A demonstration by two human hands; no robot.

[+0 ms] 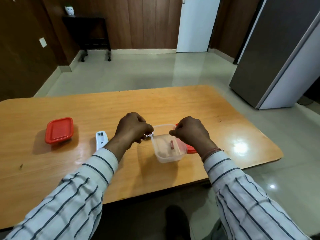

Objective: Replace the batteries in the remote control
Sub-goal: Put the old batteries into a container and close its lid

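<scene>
We held both curled hands over the clear tub [168,157]; the battery [172,144] lay inside, lengthwise away from us, just below our right hand [190,131]. Left hand [132,129] pinched something small, unidentifiable; the right's grip was unclear. The remote [101,140] lay left of the tub.

Remote [101,139] partly behind left sleeve, red lid [191,148] mostly hidden

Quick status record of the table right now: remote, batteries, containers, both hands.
remote: white, on table left of the left hand, battery bay looks open
open container: clear, lid off, between the hands
battery: one reddish cell inside the open container
red lid: behind that container's right side
closed container: red lid on, far left
left hand: closed, contents unclear
right hand: closed, contents unclear
</scene>
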